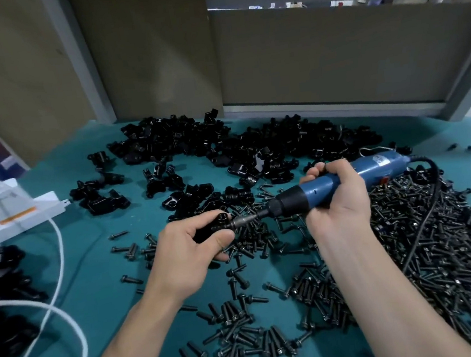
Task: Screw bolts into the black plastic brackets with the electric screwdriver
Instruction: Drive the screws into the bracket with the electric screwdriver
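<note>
- Black plastic fills the left hand (190,243): fingers and thumb curl round one bracket (219,224), held just above the green mat (92,268).
- The right hand (336,199) is wrapped round the blue screwdriver (354,178) in a full fist, with its knuckle side turned toward the left hand.
- The tool's long axis runs nearly level. Its rear is up and to the right behind the right hand, and it slopes down-left to the bit (245,220).
- The bit's tip meets the bracket right at the left hand's fingertips, so the bracket lies straight left of the right hand, in line with the tool.
- Any bolt at that joint is hidden between bit and bracket, so I cannot tell how deep it sits.
- This looks like the driving step. The push should go along the tool's axis toward the left hand, which must brace against it.
- Loose bolts (441,243) are heaped under and to the right of the right hand, with a thinner scatter just below the left hand.
- The left hand seems the handier one to pick up the next bolt, since the right is taken up with the tool.
- More brackets (254,146) are piled beyond both hands.
- A black cord (429,215) trails from the tool's rear across the bolts, right of the right hand.
</note>
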A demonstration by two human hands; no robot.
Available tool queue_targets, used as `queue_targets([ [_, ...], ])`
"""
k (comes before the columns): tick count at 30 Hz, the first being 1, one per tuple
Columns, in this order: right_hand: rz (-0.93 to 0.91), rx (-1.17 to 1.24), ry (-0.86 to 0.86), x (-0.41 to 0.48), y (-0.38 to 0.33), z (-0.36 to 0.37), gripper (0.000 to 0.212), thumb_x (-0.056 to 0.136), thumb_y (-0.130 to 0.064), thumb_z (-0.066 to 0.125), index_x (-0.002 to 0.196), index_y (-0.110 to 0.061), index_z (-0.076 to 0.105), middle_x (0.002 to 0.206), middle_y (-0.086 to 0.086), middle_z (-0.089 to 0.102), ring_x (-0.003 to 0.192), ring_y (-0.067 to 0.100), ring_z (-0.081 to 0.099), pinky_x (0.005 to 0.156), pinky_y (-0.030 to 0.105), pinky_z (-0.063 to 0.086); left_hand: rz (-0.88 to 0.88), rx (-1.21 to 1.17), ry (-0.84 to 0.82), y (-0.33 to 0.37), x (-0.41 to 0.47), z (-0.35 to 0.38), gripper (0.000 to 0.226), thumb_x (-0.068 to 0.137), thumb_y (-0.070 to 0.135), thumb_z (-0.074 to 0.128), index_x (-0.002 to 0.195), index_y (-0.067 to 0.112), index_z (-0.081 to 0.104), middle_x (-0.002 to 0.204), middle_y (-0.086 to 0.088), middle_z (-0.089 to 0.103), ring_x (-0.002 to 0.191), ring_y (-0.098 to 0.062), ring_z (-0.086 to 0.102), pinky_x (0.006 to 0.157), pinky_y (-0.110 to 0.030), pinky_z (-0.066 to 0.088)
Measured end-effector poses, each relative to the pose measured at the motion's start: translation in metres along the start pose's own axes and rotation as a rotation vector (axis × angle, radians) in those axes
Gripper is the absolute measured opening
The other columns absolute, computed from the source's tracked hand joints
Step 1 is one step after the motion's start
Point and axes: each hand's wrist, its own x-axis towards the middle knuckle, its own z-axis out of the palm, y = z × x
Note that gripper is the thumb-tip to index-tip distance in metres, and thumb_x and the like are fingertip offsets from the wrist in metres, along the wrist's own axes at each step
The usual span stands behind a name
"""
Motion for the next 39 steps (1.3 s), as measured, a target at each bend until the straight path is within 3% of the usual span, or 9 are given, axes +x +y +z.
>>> queue_targets([
  [3,0.0,0.015,-0.037,-0.002,0.001,0.001,0.021,0.087,0.007,0.06,0.098,-0.008,0.051,0.073,0.008,0.061,0.06,0.018,0.059,0.059,0.028,0.052,-0.024,-0.027,-0.01,-0.001,0.002,-0.002,0.064,0.069,0.043,0.079,0.131,0.026,0.07,0.104,0.007,0.08,0.068,-0.022,0.078,0.07,-0.028,0.063],
  [6,-0.019,0.016,-0.057,-0.005,0.004,0.0,0.02,0.087,0.008,0.059,0.096,-0.009,0.051,0.072,0.008,0.061,0.058,0.019,0.059,0.059,0.028,0.051,-0.053,-0.04,-0.033,-0.001,0.002,-0.002,0.061,0.07,0.041,0.08,0.128,0.025,0.072,0.095,0.011,0.08,0.067,-0.025,0.078,0.07,-0.033,0.064],
  [9,-0.034,0.026,-0.072,-0.006,0.006,0.002,0.02,0.087,0.008,0.058,0.093,-0.01,0.05,0.07,0.008,0.061,0.058,0.019,0.06,0.06,0.029,0.052,-0.044,-0.068,-0.015,-0.002,0.003,-0.002,0.042,0.08,0.029,0.082,0.119,0.037,0.071,0.098,0.007,0.08,0.067,-0.025,0.078,0.068,-0.027,0.063],
  [12,-0.034,0.03,-0.071,-0.006,0.008,0.002,0.019,0.087,0.008,0.057,0.091,-0.01,0.051,0.072,0.008,0.06,0.058,0.018,0.059,0.058,0.028,0.052,-0.015,-0.061,0.018,-0.002,0.002,-0.002,0.04,0.085,0.018,0.082,0.117,0.04,0.071,0.099,0.014,0.08,0.067,-0.023,0.078,0.066,-0.024,0.062],
  [18,-0.023,0.027,-0.053,-0.005,0.012,-0.002,0.02,0.088,0.008,0.057,0.096,-0.01,0.05,0.075,0.008,0.059,0.06,0.018,0.059,0.058,0.028,0.052,-0.01,-0.002,0.035,-0.004,0.001,-0.003,0.048,0.084,0.021,0.083,0.129,0.029,0.07,0.103,0.013,0.078,0.068,-0.018,0.078,0.069,-0.02,0.061],
  [25,-0.014,0.035,-0.058,-0.005,0.012,-0.002,0.021,0.088,0.008,0.057,0.096,-0.01,0.05,0.075,0.008,0.06,0.061,0.018,0.059,0.059,0.029,0.052,-0.007,0.034,0.034,-0.001,-0.001,-0.003,0.047,0.084,0.023,0.084,0.13,0.029,0.071,0.095,0.017,0.079,0.07,-0.015,0.078,0.073,-0.032,0.063],
  [31,-0.022,0.025,-0.039,-0.008,0.014,-0.001,0.021,0.089,0.009,0.058,0.094,-0.009,0.049,0.075,0.008,0.059,0.059,0.017,0.059,0.057,0.028,0.053,0.003,0.043,0.051,0.001,-0.002,-0.002,0.048,0.083,0.021,0.084,0.129,0.028,0.071,0.098,0.011,0.079,0.068,-0.012,0.078,0.066,-0.015,0.058],
  [39,-0.002,0.008,-0.034,-0.01,0.015,-0.003,0.021,0.088,0.008,0.06,0.097,-0.008,0.051,0.073,0.007,0.062,0.059,0.017,0.061,0.058,0.027,0.055,-0.001,0.061,0.051,0.003,-0.003,-0.001,0.049,0.083,0.02,0.084,0.13,0.026,0.071,0.098,0.011,0.079,0.068,-0.01,0.077,0.067,-0.014,0.059],
])
